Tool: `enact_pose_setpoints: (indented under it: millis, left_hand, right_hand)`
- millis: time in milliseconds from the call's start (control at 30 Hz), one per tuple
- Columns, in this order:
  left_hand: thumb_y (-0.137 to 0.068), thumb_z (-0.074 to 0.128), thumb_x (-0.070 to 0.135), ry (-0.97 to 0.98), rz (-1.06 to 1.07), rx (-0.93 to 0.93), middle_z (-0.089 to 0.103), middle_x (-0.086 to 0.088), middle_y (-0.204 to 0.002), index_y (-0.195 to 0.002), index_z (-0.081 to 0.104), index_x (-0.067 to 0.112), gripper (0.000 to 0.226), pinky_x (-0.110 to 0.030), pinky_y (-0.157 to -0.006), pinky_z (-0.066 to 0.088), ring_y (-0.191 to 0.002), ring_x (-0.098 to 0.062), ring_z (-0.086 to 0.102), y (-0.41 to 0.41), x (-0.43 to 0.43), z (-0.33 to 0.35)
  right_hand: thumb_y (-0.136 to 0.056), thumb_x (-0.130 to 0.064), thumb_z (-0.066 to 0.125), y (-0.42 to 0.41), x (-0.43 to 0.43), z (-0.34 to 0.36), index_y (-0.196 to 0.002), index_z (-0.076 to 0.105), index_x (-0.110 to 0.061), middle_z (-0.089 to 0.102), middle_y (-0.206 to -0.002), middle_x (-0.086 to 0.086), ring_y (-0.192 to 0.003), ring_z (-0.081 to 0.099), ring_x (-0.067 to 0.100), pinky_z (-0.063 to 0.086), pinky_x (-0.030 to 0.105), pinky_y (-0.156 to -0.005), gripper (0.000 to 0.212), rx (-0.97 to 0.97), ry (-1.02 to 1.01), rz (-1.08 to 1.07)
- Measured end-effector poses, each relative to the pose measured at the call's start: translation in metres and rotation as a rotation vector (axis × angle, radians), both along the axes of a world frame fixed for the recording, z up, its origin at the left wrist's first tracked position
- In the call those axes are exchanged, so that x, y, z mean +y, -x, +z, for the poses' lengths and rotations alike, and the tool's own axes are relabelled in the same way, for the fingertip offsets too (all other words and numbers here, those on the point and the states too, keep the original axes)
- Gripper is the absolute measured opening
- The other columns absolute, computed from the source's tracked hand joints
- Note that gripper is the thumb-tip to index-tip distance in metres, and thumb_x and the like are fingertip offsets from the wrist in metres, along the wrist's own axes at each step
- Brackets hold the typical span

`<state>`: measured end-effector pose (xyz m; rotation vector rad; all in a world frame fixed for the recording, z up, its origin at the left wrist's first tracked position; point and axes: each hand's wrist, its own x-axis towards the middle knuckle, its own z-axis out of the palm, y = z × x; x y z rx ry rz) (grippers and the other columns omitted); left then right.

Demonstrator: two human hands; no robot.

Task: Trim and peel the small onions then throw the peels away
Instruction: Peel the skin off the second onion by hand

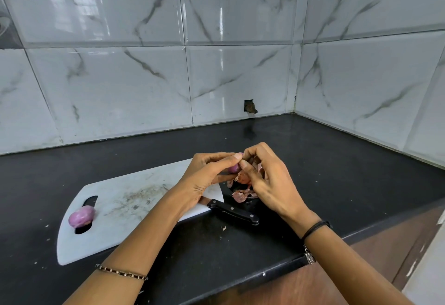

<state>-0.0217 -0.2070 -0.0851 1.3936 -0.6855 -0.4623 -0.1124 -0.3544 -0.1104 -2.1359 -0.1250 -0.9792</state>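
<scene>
- Purple flesh shows on the small onion (234, 168), held up above the dark bench (337, 160) just past the right end of the white cutting board (125, 198). The left hand (209, 172) grips it with curled fingers (224, 160).
- Right hand (269, 179) meets it from the other side, its fingers pinched at the onion's top, apparently on a strip of papery skin. The hands hide most of the onion, so how much skin remains I cannot tell.
- Step in hand, as I judge it, is stripping off the dry outer layer. It goes best by pulling from the trimmed end in one strip and turning the onion in the left hand, without digging nails into the flesh.
- Loose peels (240, 196) lie heaped on the bench directly below the hands. Dropping new scraps there makes one pile for binning.
- Another onion (81, 215), which looks peeled, sits at the board's left end by its handle slot.
- Black-handled knife (233, 212) lies under the hands with its blade on the board, so lower the wrists with care.
</scene>
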Motion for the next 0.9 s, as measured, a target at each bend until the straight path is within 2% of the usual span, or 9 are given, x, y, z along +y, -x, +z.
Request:
enact_pose_setpoints:
  millis: [267, 500, 633, 733, 833, 900]
  left_hand:
    - [-0.085, 0.079, 0.02, 0.037, 0.061, 0.055, 0.077, -0.013, -0.091, -0.104, 0.08, 0.007, 0.022, -0.026, -0.075, 0.06, -0.085, -0.015, 0.075, 0.002, -0.005, 0.001]
    - [-0.084, 0.081, 0.02, 0.039, 0.112, 0.098, 0.077, -0.019, -0.095, -0.101, 0.08, 0.007, 0.021, -0.03, -0.077, 0.062, -0.09, -0.024, 0.076, 0.002, -0.008, -0.003]
    - [-0.084, 0.08, 0.019, 0.038, 0.127, 0.139, 0.077, -0.015, -0.088, -0.099, 0.08, 0.004, 0.021, -0.029, -0.074, 0.062, -0.083, -0.019, 0.077, 0.001, -0.01, -0.003]
    - [-0.084, 0.08, 0.019, 0.032, 0.136, 0.156, 0.077, -0.018, -0.091, -0.097, 0.08, 0.003, 0.021, -0.028, -0.074, 0.062, -0.082, -0.02, 0.077, 0.002, -0.011, -0.005]
    - [-0.086, 0.079, 0.024, 0.036, 0.193, 0.194, 0.077, -0.016, -0.081, -0.078, 0.081, 0.007, 0.018, -0.026, -0.069, 0.063, -0.071, -0.017, 0.075, 0.001, -0.014, -0.003]
    - [-0.085, 0.08, 0.031, 0.04, 0.203, 0.194, 0.077, -0.012, -0.08, -0.076, 0.082, 0.013, 0.02, -0.024, -0.069, 0.062, -0.068, -0.014, 0.073, -0.002, -0.016, 0.001]
  right_hand:
    - [-0.1, -0.009, 0.06, 0.001, 0.003, 0.003, -0.1, 0.059, -0.015, 0.055, -0.097, -0.006, -0.084, 0.058, 0.014, 0.051, 0.037, -0.07, 0.006, -0.054, 0.062, -0.055]
    - [-0.1, -0.009, 0.059, -0.001, 0.003, 0.001, -0.1, 0.058, -0.016, 0.054, -0.096, -0.01, -0.085, 0.057, 0.011, 0.053, 0.038, -0.07, 0.007, -0.015, 0.074, -0.095]
    - [-0.1, -0.006, 0.058, -0.001, 0.004, 0.001, -0.099, 0.058, -0.014, 0.055, -0.097, -0.006, -0.083, 0.057, 0.013, 0.051, 0.038, -0.069, 0.007, -0.021, 0.083, -0.097]
    - [-0.098, -0.004, 0.057, -0.001, 0.004, 0.001, -0.099, 0.056, -0.014, 0.054, -0.097, -0.007, -0.082, 0.058, 0.013, 0.052, 0.04, -0.068, 0.01, -0.035, 0.112, -0.109]
    - [-0.086, -0.009, 0.061, 0.0, 0.01, 0.001, -0.103, 0.053, -0.019, 0.049, -0.103, -0.009, -0.082, 0.058, 0.013, 0.055, 0.041, -0.066, 0.022, 0.052, 0.279, -0.073]
    - [-0.083, -0.007, 0.066, -0.002, 0.014, -0.001, -0.108, 0.051, -0.02, 0.047, -0.106, -0.01, -0.081, 0.057, 0.013, 0.055, 0.042, -0.064, 0.032, 0.079, 0.373, -0.101]
